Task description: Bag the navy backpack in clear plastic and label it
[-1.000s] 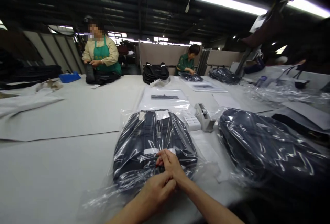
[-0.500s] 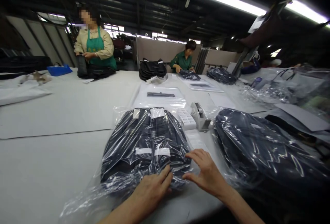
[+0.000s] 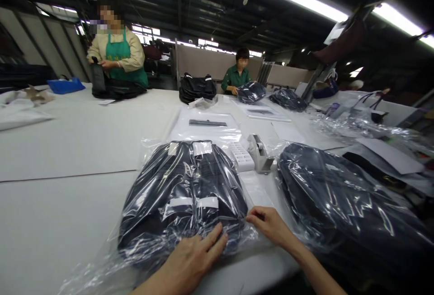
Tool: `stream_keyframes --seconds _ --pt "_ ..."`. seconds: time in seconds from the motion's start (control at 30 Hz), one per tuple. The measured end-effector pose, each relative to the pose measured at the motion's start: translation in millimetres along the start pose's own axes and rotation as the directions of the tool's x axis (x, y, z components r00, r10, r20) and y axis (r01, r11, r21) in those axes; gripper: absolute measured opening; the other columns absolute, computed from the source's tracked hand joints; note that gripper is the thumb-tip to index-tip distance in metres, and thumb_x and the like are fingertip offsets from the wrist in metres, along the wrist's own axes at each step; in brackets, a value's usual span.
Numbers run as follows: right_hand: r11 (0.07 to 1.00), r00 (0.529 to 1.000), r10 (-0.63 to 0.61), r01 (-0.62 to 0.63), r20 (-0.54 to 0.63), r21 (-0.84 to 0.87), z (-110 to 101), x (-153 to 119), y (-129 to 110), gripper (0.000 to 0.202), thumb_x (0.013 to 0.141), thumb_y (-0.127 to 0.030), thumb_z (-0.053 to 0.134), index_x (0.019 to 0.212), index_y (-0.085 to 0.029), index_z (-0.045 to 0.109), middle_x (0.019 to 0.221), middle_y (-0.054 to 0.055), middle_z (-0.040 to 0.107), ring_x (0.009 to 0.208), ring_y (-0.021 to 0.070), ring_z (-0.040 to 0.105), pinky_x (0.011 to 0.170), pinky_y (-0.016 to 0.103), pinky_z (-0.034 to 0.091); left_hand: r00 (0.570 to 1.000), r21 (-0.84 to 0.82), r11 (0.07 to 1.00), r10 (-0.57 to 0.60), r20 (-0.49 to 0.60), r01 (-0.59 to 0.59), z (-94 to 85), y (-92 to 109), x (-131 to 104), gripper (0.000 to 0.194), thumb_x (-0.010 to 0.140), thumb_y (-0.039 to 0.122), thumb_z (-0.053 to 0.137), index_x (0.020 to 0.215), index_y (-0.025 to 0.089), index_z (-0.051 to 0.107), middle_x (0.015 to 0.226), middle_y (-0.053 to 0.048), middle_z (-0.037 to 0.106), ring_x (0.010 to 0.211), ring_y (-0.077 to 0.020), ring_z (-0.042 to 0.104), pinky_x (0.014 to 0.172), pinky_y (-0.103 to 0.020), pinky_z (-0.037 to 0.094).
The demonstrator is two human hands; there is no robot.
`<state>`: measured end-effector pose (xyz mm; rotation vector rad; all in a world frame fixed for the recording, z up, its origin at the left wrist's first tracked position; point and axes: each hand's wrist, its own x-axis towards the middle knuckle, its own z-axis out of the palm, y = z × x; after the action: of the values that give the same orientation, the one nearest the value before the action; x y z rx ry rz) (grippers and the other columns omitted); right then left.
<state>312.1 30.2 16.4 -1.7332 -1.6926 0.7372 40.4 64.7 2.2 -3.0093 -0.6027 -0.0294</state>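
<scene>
A dark backpack-like bag (image 3: 217, 175) lies in a clear plastic bag (image 3: 98, 263) on the white table in front of me. White paper strips show through the film. My left hand (image 3: 193, 256) rests on the lower part of the plastic, fingers stretched out and holding nothing. At the right edge of the wrapped bag, my right hand (image 3: 267, 226) has thumb and fingers closed in a pinch on the plastic. A tape dispenser (image 3: 260, 154) and a sheet of white labels (image 3: 241, 155) sit just beyond, to the right.
Another plastic-wrapped dark bag (image 3: 332, 195) lies close on the right. Flat clear packets (image 3: 208, 130) lie ahead. Across the table, one person in a green apron (image 3: 117, 55) handles a black bag, and another in a green shirt (image 3: 237, 77) handles a wrapped bag.
My right hand has gone from spread fingers to a pinch at the plastic's right edge. My left hand has flattened on the film. The far co-worker's wrapped bag is tilted up.
</scene>
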Motion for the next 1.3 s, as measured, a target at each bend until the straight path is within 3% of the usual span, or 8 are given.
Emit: stream_keyframes --seconds 0.17,0.27,0.4,0.5,0.73,1.07,1.17,1.3 --pt "0.995 1.000 0.027 -0.028 0.012 0.092 -9.8 -2.4 8.4 0.031 0.084 -0.041 0.050 0.071 -0.016 0.064 0.061 -0.002 0.057 0.062 0.0138 0.052 0.059 0.024 0.039 1.000 -0.052 0.999 -0.016 -0.012 0.015 1.2 -0.5 0.9 0.070 0.078 0.000 0.035 0.142 0.025 0.023 0.147 -0.011 0.026 0.082 -0.0181 0.063 0.068 -0.031 0.053" --pt "0.986 0.991 -0.122 0.128 -0.055 0.105 -17.6 -10.4 -3.0 0.031 0.086 -0.040 0.049 0.070 -0.017 0.061 0.074 0.002 0.061 0.073 0.0156 0.056 0.071 0.026 0.043 1.000 -0.061 0.998 -0.015 -0.016 0.014 2.2 -1.3 0.4 0.073 0.076 -0.002 0.034 0.143 0.026 0.021 0.148 -0.009 0.025 0.087 -0.0192 0.063 0.070 -0.031 0.053" --pt "0.959 0.971 -0.236 0.226 0.038 0.172 -24.1 -20.6 -19.6 0.020 0.080 -0.037 0.061 0.073 -0.019 0.061 0.088 0.004 0.065 0.087 0.0182 0.059 0.082 0.029 0.044 1.000 -0.045 0.999 -0.003 0.000 0.003 0.5 -1.4 1.0 0.071 0.077 -0.001 0.035 0.142 0.024 0.023 0.148 -0.009 0.024 0.088 -0.0209 0.063 0.068 -0.032 0.054" --pt "0.970 0.982 -0.178 0.165 0.061 0.176 -23.8 -23.6 -19.2 0.017 0.073 -0.034 0.069 0.072 -0.019 0.062 0.082 0.003 0.067 0.082 0.0176 0.061 0.078 0.027 0.045 1.000 -0.029 0.999 -0.022 0.003 0.022 -1.5 -0.8 1.9 0.070 0.077 -0.001 0.036 0.141 0.025 0.025 0.147 -0.009 0.026 0.086 -0.0186 0.063 0.068 -0.028 0.053" --pt "0.950 0.998 0.000 0.021 -0.065 0.311 -12.8 -15.1 7.0 0.033 0.086 -0.045 0.049 0.076 -0.017 0.062 0.063 0.001 0.064 0.054 0.0133 0.059 0.058 0.025 0.047 1.000 -0.007 1.000 -0.017 -0.017 0.017 4.9 0.2 1.0 0.078 0.073 -0.003 0.038 0.143 0.024 0.018 0.148 -0.013 0.022 0.082 -0.0181 0.063 0.066 -0.029 0.053" --pt "0.939 0.973 0.177 -0.123 -0.145 0.320 4.5 2.5 32.4 0.038 0.076 -0.051 0.058 0.073 -0.014 0.066 0.060 0.002 0.063 0.057 0.0154 0.058 0.056 0.026 0.044 0.998 0.027 0.999 -0.036 -0.052 0.037 19.8 -0.8 3.2 0.078 0.070 -0.004 0.038 0.142 0.022 0.024 0.147 -0.013 0.026 0.076 -0.0190 0.063 0.062 -0.030 0.052" --pt "0.948 0.932 0.195 -0.099 -0.306 0.301 -7.0 -2.7 29.0 0.044 0.079 -0.054 0.053 0.085 -0.013 0.066 0.073 0.008 0.068 0.068 0.0202 0.062 0.062 0.030 0.048 1.000 0.041 0.999 -0.028 -0.003 0.028 16.6 -0.6 4.8 0.074 0.072 -0.003 0.037 0.141 0.020 0.026 0.146 -0.014 0.025 0.078 -0.0208 0.064 0.062 -0.032 0.054" --pt "0.993 0.777 0.064 0.013 -0.627 0.118 -26.9 -30.9 3.3 0.038 0.084 -0.046 0.051 0.106 -0.016 0.059 0.093 0.011 0.067 0.081 0.0224 0.063 0.074 0.035 0.051 0.999 0.027 0.999 -0.041 0.014 0.040 14.8 -0.3 5.3 0.072 0.075 -0.001 0.038 0.142 0.022 0.025 0.147 -0.014 0.023 0.080 -0.0197 0.064 0.064 -0.032 0.054"
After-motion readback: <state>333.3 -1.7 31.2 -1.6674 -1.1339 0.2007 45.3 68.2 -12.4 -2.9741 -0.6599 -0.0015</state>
